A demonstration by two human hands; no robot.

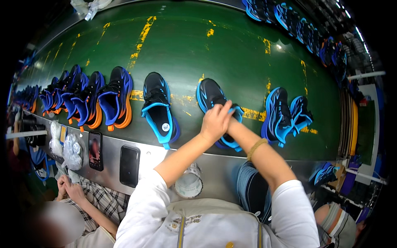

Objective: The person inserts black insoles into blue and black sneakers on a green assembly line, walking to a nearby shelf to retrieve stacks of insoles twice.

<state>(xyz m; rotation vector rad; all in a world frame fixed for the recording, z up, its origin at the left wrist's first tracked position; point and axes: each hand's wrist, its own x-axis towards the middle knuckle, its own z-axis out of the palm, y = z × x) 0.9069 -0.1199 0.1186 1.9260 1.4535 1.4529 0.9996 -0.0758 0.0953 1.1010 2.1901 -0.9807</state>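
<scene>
Adjusting, seemingly, black-and-blue shoe (pixel 212 93) on near side of desk (pixel 178 43), with left hand (pixel 213 125) and right hand (pixel 230 119) overlapped over it; cannot tell whether gripping; next calling for holding it steady.

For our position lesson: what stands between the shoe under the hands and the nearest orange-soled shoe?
One black shoe, with a round white sticker inside, in the head view.

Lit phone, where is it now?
Left of centre in the head view, the lit phone lies on the metal ledge, between a plastic bag and the dark phone.
</scene>
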